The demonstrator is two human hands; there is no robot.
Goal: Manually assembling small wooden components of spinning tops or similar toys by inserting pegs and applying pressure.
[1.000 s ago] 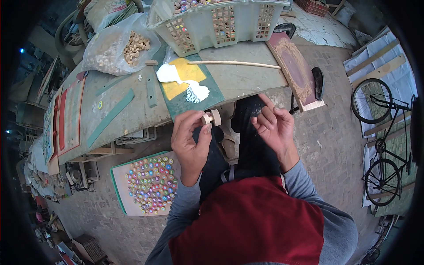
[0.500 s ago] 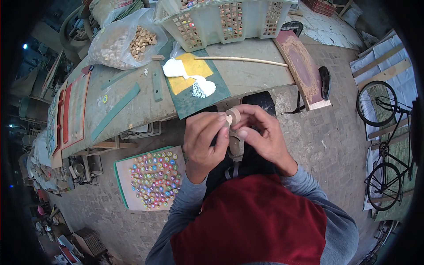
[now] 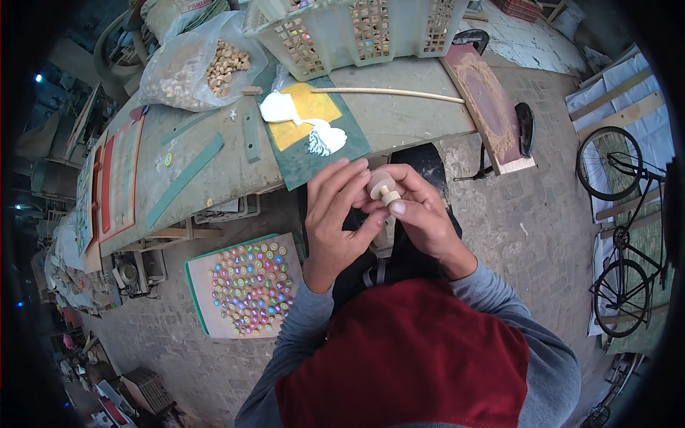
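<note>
A small spool-shaped wooden piece (image 3: pixel 383 187), a wide disc joined by a short peg to a smaller disc, is between my hands, just off the table's near edge. My right hand (image 3: pixel 427 222) grips it, with the thumb against the smaller disc and the fingers behind. Beside its left side, my left hand (image 3: pixel 334 217) has its fingers stretched out and its thumb apart from them; whether a fingertip touches the wide disc is hard to tell. In front of my hands, white paste (image 3: pixel 280 108) is spread on a yellow sheet (image 3: pixel 314 105) over a green board (image 3: pixel 303 167).
On the table stand a clear bag (image 3: pixel 178 75) of small wooden pieces and a white plastic crate (image 3: pixel 342 46). A thin stick (image 3: pixel 399 92) and a dusty purple board (image 3: pixel 485 107) lie to the right. Below left, a tray (image 3: pixel 235 328) holds colourful round pieces. A bicycle (image 3: pixel 619 235) is at far right.
The wooden piece has turned so that its wide disc faces up and its small disc points towards me. My left fingers have straightened and loosened from it.
</note>
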